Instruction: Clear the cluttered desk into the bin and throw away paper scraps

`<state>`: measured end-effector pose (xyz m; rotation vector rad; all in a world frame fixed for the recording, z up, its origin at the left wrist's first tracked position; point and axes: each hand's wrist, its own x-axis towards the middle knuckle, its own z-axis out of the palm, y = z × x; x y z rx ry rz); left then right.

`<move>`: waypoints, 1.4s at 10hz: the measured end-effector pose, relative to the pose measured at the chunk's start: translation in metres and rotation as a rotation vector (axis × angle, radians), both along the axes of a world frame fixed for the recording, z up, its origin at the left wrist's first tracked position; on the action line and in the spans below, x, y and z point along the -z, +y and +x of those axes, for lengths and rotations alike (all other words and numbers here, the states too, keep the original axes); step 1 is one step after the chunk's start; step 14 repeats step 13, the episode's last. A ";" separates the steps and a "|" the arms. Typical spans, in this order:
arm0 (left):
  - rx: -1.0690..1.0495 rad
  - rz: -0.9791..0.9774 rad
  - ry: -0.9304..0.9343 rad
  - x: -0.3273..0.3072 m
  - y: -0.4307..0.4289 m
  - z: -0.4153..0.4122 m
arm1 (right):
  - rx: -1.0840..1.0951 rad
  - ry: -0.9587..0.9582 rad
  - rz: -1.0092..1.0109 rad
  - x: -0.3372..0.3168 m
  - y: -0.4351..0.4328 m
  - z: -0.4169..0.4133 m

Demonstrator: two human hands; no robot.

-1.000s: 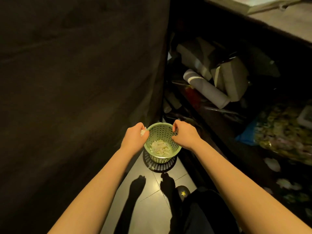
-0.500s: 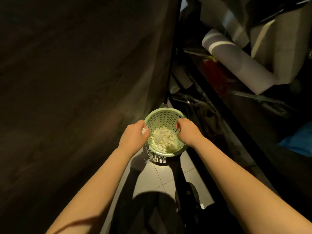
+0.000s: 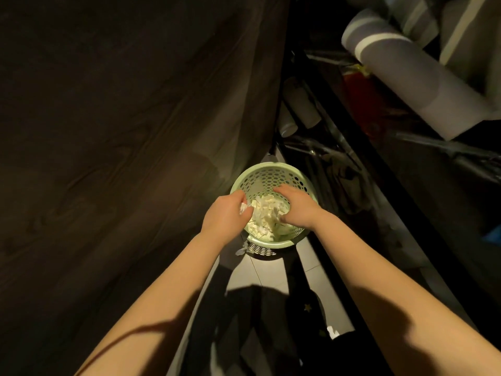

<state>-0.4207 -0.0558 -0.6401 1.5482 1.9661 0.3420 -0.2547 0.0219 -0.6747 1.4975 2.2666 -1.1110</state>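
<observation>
While left hand [image 3: 225,216] grips scrap [image 3: 244,210], right hand [image 3: 296,208] inside bin [image 3: 271,170]

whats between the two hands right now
In the head view, a heap of white paper scraps lies between the left hand and right hand, inside the green bin.

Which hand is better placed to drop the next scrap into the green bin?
Left. The left hand pinches a white scrap at the rim of the bin, over the opening. The right hand is down on the paper pile inside; its grip is unclear.
</observation>
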 end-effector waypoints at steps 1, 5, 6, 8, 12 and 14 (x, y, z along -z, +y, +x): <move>0.012 -0.001 0.018 -0.002 0.003 0.006 | -0.027 -0.058 0.054 -0.007 0.001 0.009; 0.151 -0.028 0.115 0.021 0.047 0.049 | 0.148 -0.040 0.174 -0.031 0.001 0.026; 0.169 -0.035 0.162 0.027 0.061 0.059 | 0.151 -0.040 0.165 -0.028 -0.005 0.033; 0.233 -0.148 0.287 0.028 0.068 0.063 | 0.156 -0.027 0.153 -0.026 -0.006 0.043; 0.322 -0.271 0.352 0.006 0.040 0.053 | 0.089 -0.091 0.095 -0.048 -0.015 0.057; 0.320 -0.251 0.333 -0.010 0.027 0.053 | 0.089 -0.107 0.119 -0.065 -0.021 0.059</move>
